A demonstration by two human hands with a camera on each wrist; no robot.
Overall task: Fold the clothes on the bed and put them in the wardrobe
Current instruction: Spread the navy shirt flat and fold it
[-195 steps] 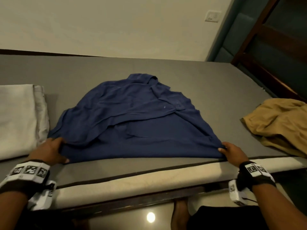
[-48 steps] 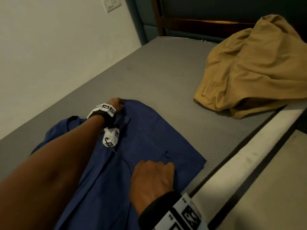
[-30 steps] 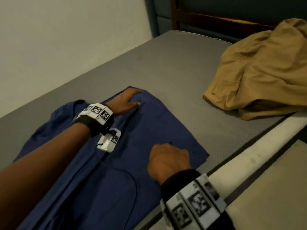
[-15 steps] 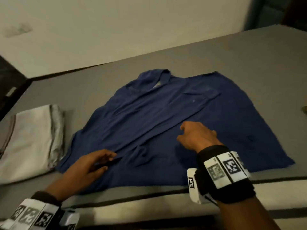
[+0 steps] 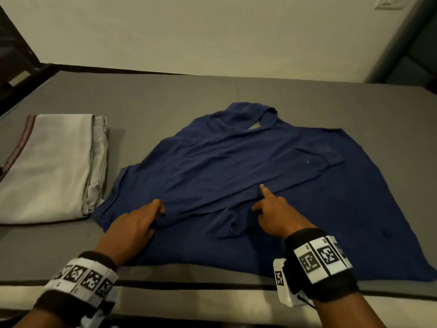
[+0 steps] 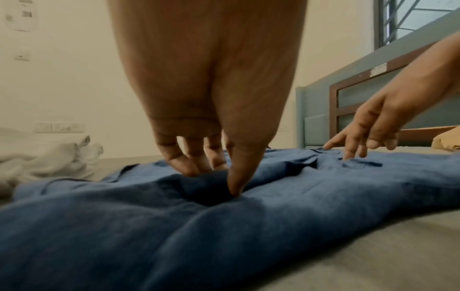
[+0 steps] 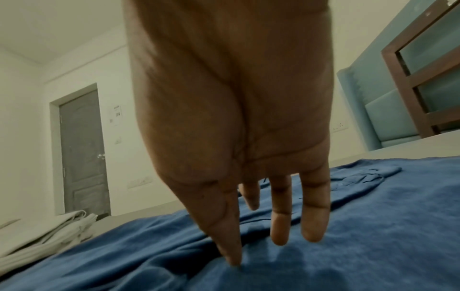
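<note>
A dark blue shirt [image 5: 272, 166] lies spread on the grey mattress [image 5: 165, 95], collar toward the wall and one sleeve folded across its front. My left hand [image 5: 157, 210] is at the shirt's near left part. In the left wrist view the left hand [image 6: 214, 177] pinches a raised fold of the blue shirt [image 6: 273, 226] between thumb and fingers. My right hand [image 5: 257, 197] rests on the middle of the shirt, index finger pointing out along the folded sleeve's edge. Seen from the right wrist, the right hand [image 7: 259, 250] has straight fingers, with the thumb tip touching the shirt [image 7: 373, 226].
A folded white cloth [image 5: 47, 166] lies on the mattress left of the shirt. The bed's pale front edge [image 5: 212, 301] runs under my wrists. A wall stands behind the bed and a headboard [image 6: 348, 110] at the right, with a tan garment [image 6: 445, 140] near it.
My view has swung back from the shirt's right side to face it. The left hand has moved in onto the shirt and taken a fold; the right hand stays on its middle.
</note>
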